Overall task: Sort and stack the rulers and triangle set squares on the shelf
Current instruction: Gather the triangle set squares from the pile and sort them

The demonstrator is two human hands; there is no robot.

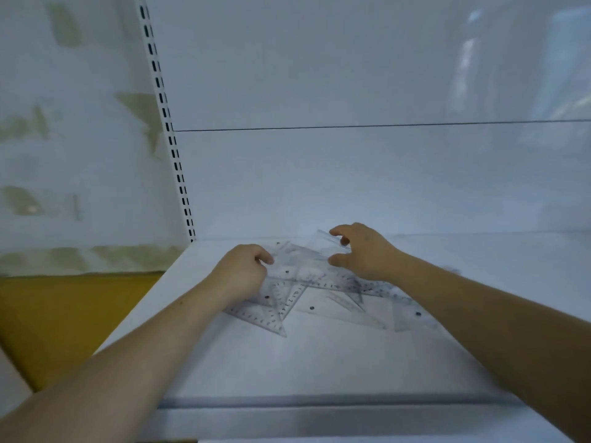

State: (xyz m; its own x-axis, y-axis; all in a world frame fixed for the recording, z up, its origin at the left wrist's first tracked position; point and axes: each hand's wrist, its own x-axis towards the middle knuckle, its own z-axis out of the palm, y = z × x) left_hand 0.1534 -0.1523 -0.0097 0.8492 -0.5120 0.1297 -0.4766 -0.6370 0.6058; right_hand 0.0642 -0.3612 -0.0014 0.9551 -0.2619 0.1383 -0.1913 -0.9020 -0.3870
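Note:
A loose pile of clear plastic rulers and triangle set squares [319, 292] lies overlapping on the white shelf [319, 362], spread from left of centre to the right. My left hand [243, 273] sits on the pile's left part with its fingers curled, pinching a clear set square [275, 308] there. My right hand [364, 254] hovers over the pile's back edge, thumb and fingers curved round the end of a clear ruler [332, 239] that is tilted up off the pile.
The shelf's white back panel [351, 180] rises just behind the pile. A slotted upright post [172, 145] stands at the back left corner. The shelf's front lip [319, 407] runs across below my forearms. Yellow floor [64, 314] shows to the left.

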